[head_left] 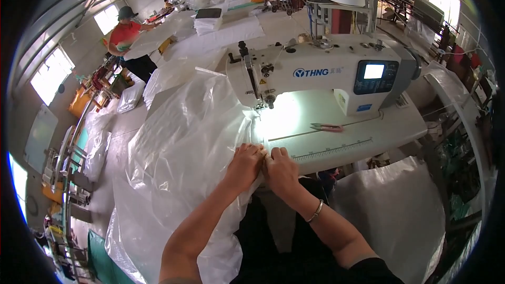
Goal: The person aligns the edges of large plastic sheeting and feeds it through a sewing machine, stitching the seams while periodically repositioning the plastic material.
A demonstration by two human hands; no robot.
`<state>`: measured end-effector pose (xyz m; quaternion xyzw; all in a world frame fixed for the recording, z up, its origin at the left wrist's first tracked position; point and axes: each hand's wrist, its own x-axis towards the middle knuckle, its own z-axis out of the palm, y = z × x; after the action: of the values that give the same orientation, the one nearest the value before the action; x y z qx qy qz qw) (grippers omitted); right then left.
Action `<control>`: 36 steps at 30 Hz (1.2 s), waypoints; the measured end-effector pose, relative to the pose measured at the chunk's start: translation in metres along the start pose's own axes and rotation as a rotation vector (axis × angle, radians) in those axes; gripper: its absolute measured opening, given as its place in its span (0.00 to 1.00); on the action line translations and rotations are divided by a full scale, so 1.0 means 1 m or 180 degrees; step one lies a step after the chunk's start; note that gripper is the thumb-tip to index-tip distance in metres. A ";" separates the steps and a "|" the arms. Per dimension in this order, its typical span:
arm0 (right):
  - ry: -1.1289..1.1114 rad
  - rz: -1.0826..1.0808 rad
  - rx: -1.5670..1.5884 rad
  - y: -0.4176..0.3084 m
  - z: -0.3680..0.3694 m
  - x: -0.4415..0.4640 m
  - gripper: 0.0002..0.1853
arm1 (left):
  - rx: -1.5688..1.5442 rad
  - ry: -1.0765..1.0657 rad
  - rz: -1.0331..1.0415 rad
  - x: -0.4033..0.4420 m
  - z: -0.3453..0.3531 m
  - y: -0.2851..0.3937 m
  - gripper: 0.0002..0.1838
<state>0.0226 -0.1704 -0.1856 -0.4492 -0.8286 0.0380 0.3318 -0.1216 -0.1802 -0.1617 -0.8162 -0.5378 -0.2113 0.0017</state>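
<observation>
My left hand [244, 165] and my right hand [280, 171] are curling nearly closed, side by side, both pinching the edge of the plastic sheet [181, 131]. It is spreading across my left and reaching to the needle end of the sewing machine [315, 55]. For a straight seam, I should be smoothing the edge flat and minding my 2 thumbs. Snips [327, 127] are lying on the machine's bed; beyond, 1 co-worker [128, 37] is standing.
</observation>
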 end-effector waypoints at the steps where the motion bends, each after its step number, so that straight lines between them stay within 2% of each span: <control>1: -0.0040 -0.0019 -0.0088 0.000 0.002 0.004 0.10 | -0.0114 0.0105 0.0070 0.003 0.003 -0.008 0.15; 6: 0.0087 -0.0092 -0.0287 0.005 0.017 0.024 0.10 | -0.0406 0.0075 0.0011 0.023 -0.001 -0.024 0.15; 8: -0.0117 -0.0020 -0.0464 0.006 0.018 0.034 0.07 | -0.0581 0.0278 -0.0113 0.030 0.005 -0.031 0.14; 13: -0.0095 0.0097 -0.0643 0.017 0.031 0.054 0.04 | -0.0556 0.0417 -0.0098 0.048 0.018 -0.044 0.13; 21: -0.0268 0.0130 -0.0585 0.033 0.043 0.076 0.07 | -0.0489 0.0723 -0.0252 0.067 0.043 -0.062 0.11; 27: -0.0703 0.0385 -0.0727 0.031 0.037 0.084 0.10 | -0.1029 0.0996 -0.0647 0.067 0.038 -0.057 0.08; 30: -0.0498 0.0454 -0.0525 0.034 0.032 0.082 0.10 | -0.0996 0.0967 -0.0652 0.067 0.038 -0.059 0.08; 32: -0.0011 0.0862 0.0016 0.042 0.036 0.080 0.10 | -0.1014 0.0954 -0.0801 0.071 0.042 -0.060 0.09; 36: 0.0222 0.0952 0.0172 0.045 0.037 0.080 0.11 | -0.1029 0.0984 -0.0772 0.072 0.042 -0.061 0.10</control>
<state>0.0034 -0.0732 -0.1895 -0.5595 -0.7392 0.0937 0.3630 -0.1370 -0.0815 -0.1892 -0.6934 -0.5843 -0.4155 -0.0719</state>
